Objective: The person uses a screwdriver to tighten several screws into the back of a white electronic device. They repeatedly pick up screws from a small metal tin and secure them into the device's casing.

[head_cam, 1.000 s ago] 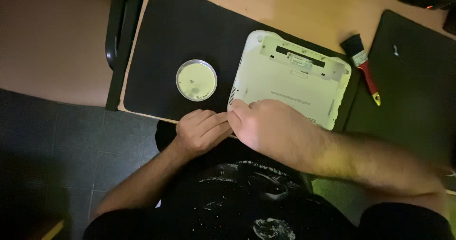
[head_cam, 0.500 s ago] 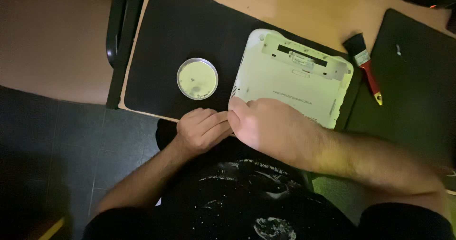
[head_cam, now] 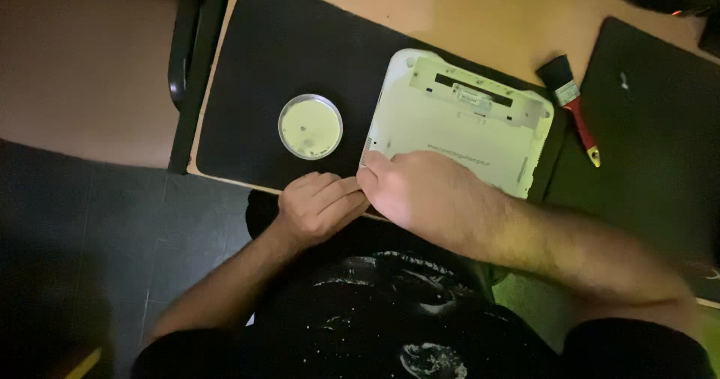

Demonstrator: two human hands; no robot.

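A small white laptop [head_cam: 457, 128] lies upside down on a black mat [head_cam: 300, 56], its underside facing up. My right hand [head_cam: 427, 195] rests over the laptop's near left corner, fingers curled down onto the edge. My left hand [head_cam: 319, 206] is curled just left of that corner, its fingertips touching my right hand. Whether either hand pinches a small tool is hidden. A round clear dish [head_cam: 310, 126] with tiny dark specks in it sits on the mat left of the laptop.
A red-handled brush with black bristles [head_cam: 571, 105] lies right of the laptop. A second black mat [head_cam: 645, 139] covers the right side of the wooden table [head_cam: 465, 19]. A dark chair arm [head_cam: 187, 56] stands at the table's left edge.
Both hands stay at the laptop's near left corner with only slight shifts. The laptop, the dish and the brush have not moved.
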